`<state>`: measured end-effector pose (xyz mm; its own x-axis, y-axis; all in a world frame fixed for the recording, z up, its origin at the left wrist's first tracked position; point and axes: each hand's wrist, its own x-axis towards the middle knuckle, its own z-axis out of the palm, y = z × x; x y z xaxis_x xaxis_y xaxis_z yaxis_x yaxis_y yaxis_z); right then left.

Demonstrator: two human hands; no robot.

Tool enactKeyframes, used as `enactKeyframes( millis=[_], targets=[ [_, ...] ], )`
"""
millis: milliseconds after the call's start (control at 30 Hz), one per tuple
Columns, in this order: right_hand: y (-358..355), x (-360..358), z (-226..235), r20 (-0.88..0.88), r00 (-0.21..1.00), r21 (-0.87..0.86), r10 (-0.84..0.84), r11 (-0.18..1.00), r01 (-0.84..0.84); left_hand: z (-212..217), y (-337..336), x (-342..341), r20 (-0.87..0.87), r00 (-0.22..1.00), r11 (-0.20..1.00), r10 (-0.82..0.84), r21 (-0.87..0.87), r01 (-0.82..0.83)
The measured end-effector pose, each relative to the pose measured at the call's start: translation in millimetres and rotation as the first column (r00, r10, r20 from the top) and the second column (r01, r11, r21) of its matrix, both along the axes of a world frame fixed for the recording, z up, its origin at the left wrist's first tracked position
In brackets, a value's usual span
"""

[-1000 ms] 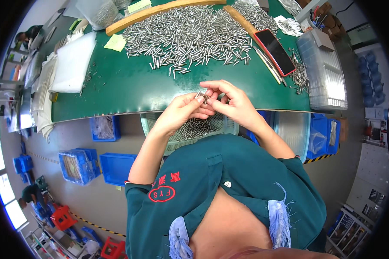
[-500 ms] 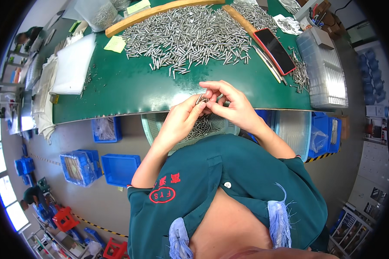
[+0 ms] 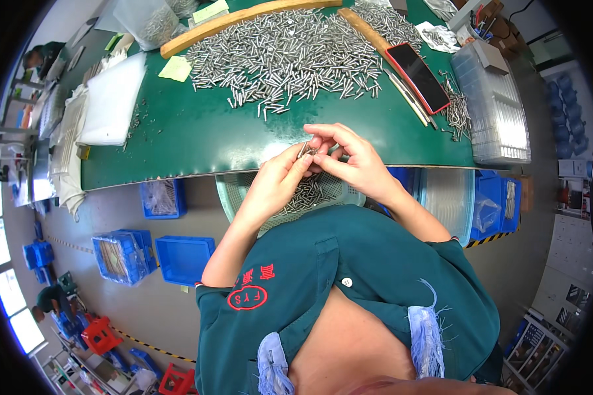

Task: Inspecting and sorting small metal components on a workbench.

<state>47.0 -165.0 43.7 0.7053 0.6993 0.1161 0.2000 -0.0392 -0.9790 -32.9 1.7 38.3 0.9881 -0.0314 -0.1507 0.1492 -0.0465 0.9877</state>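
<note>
Both hands meet at the near edge of the green table, over a light green basket (image 3: 232,205) with many small metal pins (image 3: 308,195) in it. My left hand (image 3: 280,176) is closed around a few of these pins, whose ends poke out by the thumb. Thumb and fingers of my right hand (image 3: 354,161) pinch at the same pins, its index finger arched above them. Exactly what the right fingertips grip is partly hidden. Beyond the hands, a large heap of the same metal pins (image 3: 277,62) covers the far part of the table.
Wooden bars (image 3: 244,21) border the heap. A red-cased phone (image 3: 418,78) lies at the right beside pen-like tools (image 3: 407,99). Clear plastic trays (image 3: 491,108) stand at the right edge, a white foam sheet (image 3: 114,99) at the left. Blue bins (image 3: 184,258) sit on the floor.
Hardly anything differs. The hands stay in the same place over the basket, with only a very slight shift of the fingers around the pins.
</note>
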Motion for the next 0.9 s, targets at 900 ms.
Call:
enactKeyframes(
  millis=[900],
  targets=[
    [9, -1, -28, -0.335, 0.941, 0.055, -0.037, 0.997, 0.059, -5, -5, 7, 0.159, 0.985, 0.883, 0.061, 0.451, -0.128]
  ],
)
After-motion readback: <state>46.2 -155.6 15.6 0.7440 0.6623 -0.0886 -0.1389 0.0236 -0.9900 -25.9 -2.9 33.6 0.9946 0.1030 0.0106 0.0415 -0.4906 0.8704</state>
